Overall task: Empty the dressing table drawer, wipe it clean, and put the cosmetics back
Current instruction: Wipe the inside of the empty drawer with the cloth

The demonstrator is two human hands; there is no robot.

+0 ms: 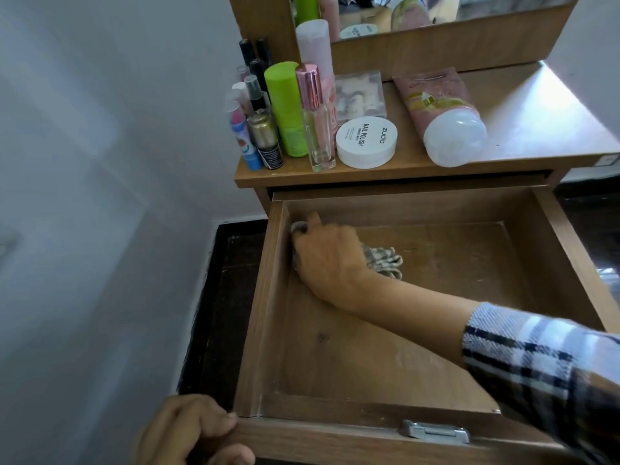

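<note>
Up top, I'm reading "Zudio Nail Polish" on a white tub (pixel 366 141); my right hand (pixel 330 260) is gripping a cloth (pixel 385 261) in the wooden drawer (pixel 567 250), my left hand (pixel 191 431) clasping its front.

Open drawer below the table top

In the drawer (pixel 436 330) a cloth (pixel 384 261) lies at its back left corner; bottles (pixel 288 109), a jar (pixel 366 141) and a tube (pixel 443 112) sit on the table (pixel 536 105) behind.
</note>
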